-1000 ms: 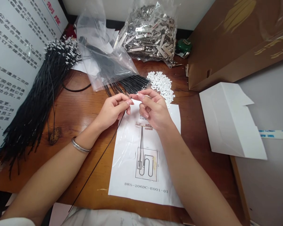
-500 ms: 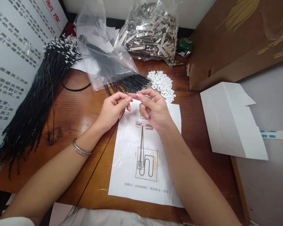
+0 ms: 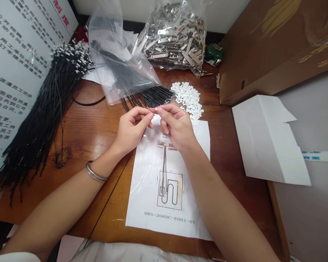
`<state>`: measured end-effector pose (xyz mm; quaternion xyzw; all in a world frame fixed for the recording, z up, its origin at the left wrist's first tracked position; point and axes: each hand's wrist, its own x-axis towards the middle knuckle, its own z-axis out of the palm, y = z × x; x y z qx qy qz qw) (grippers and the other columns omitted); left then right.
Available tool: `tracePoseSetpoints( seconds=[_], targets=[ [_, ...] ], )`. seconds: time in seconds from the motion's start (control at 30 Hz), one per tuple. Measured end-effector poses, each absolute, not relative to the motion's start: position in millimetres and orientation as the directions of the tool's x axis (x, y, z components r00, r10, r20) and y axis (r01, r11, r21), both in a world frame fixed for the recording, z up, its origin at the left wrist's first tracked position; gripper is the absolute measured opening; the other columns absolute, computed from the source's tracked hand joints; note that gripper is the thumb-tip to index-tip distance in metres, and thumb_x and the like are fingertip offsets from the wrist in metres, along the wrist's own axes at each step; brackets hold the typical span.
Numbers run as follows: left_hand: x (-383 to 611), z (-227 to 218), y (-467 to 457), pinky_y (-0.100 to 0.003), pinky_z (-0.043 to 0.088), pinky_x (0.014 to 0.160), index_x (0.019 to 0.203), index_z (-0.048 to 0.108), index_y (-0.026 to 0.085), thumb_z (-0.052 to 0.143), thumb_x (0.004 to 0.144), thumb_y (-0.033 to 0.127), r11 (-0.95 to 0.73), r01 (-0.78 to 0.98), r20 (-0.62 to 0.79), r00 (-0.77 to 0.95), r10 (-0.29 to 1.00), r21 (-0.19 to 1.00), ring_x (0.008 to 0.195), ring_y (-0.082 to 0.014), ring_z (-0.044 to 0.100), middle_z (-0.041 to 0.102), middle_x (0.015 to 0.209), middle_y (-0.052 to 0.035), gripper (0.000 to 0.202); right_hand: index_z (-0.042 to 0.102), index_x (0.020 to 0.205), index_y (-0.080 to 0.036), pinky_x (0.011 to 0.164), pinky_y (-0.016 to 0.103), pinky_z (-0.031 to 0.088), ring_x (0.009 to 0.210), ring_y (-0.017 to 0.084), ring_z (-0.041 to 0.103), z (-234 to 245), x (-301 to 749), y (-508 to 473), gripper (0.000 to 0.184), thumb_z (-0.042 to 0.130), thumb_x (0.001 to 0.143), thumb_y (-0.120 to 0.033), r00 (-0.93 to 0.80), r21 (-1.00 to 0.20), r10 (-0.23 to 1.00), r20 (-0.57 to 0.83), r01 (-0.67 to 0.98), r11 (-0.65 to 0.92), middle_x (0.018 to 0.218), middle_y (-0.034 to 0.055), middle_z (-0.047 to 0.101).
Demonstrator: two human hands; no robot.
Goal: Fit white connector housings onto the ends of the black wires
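Observation:
My left hand (image 3: 132, 129) is closed in a pinch, thumb against forefinger, above the top of the printed sheet. A short dark length of black wire (image 3: 145, 133) shows just below its fingers; most of the wire is hidden. Touching its fingertips from the right is my right hand (image 3: 177, 125), also pinched, with a small white connector housing (image 3: 156, 109) between thumb and forefinger. Whether the wire's end sits in the housing I cannot tell. Just beyond the hands lie a bundle of black wires (image 3: 155, 96) and a pile of white connector housings (image 3: 188, 98).
Under my hands lies the printed drawing (image 3: 144, 196) on the wooden table (image 3: 90, 127). Black wires with white ends (image 3: 49, 98) are heaped at the left. A clear bag of metal parts (image 3: 175, 40) stands behind, a brown box (image 3: 262, 47) and folded white card (image 3: 265, 142) at right.
My right hand has shifted slightly left, its pinched fingertips closer to my left hand. My left hand has hardly moved.

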<state>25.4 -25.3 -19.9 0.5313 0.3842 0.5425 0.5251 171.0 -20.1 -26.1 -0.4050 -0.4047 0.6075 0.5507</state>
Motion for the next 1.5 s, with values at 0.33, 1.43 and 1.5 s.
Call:
tracePoseSetpoints(
  seconds=[0.33,1.43,1.5],
  targets=[
    [25.9,-22.7,-25.7,-0.023,0.050,0.055,0.080,0.069,0.018,0.078,0.080,0.049,-0.197,-0.152,0.216,0.122,0.969,0.969,0.056,-0.0104,0.062,0.066,0.063,0.0008,0.032,0.075,0.080,-0.021,0.038,0.023,0.019,0.039,0.002,0.031,-24.0,171.2,-21.6,0.023,0.086,0.070,-0.038,-0.086,-0.937,0.995,-0.053,-0.341,-0.080,0.055,-0.0064,0.058],
    [25.7,-21.1,-25.8,-0.024,0.049,0.053,0.075,0.065,0.019,0.079,0.077,0.053,-0.186,-0.095,0.194,0.084,0.977,0.978,0.056,-0.0112,0.061,0.065,0.064,-0.0002,0.037,0.070,0.074,-0.020,0.038,0.023,0.023,0.042,0.003,0.034,-24.1,170.6,-21.8,0.030,0.088,0.064,-0.042,-0.006,-0.955,0.998,-0.058,-0.292,-0.058,0.064,-0.0037,0.061],
    [25.6,-20.7,-26.0,-0.024,0.049,0.053,0.076,0.065,0.019,0.078,0.079,0.052,-0.192,-0.092,0.200,0.090,0.976,0.977,0.055,-0.0112,0.060,0.064,0.062,0.0001,0.036,0.070,0.076,-0.021,0.038,0.023,0.022,0.040,0.002,0.032,-24.1,171.2,-21.6,0.029,0.088,0.065,-0.041,-0.014,-0.940,0.998,-0.069,-0.334,-0.070,0.067,-0.0024,0.066]
  ],
)
